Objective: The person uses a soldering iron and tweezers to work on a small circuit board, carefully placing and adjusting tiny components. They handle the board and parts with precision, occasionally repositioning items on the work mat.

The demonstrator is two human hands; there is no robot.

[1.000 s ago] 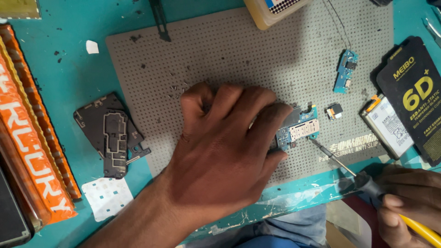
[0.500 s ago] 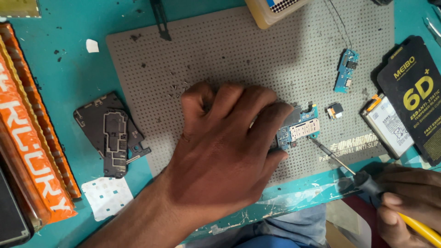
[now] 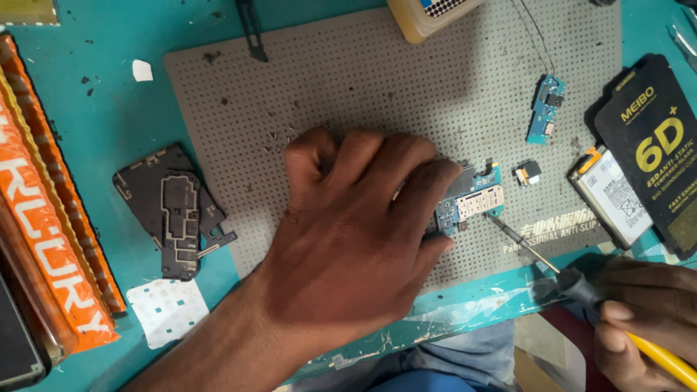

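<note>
My left hand (image 3: 356, 232) lies flat on the grey perforated mat (image 3: 406, 94), fingers pressing down on a blue phone circuit board (image 3: 472, 203) whose right end shows past my fingertips. My right hand (image 3: 646, 312) at the lower right grips a screwdriver (image 3: 573, 279) with a black collar and yellow handle. Its thin metal tip touches the board's right edge. Most of the board is hidden under my left hand.
A small blue sub-board (image 3: 546, 110) and a tiny module (image 3: 528, 173) lie on the mat's right. A phone battery (image 3: 608, 194) and a black flat package (image 3: 653, 145) sit beyond. Dark phone frame pieces (image 3: 174, 210), a white adhesive sheet (image 3: 167, 308) and an orange box (image 3: 43, 239) lie left. Loose screws (image 3: 279, 138) dot the mat.
</note>
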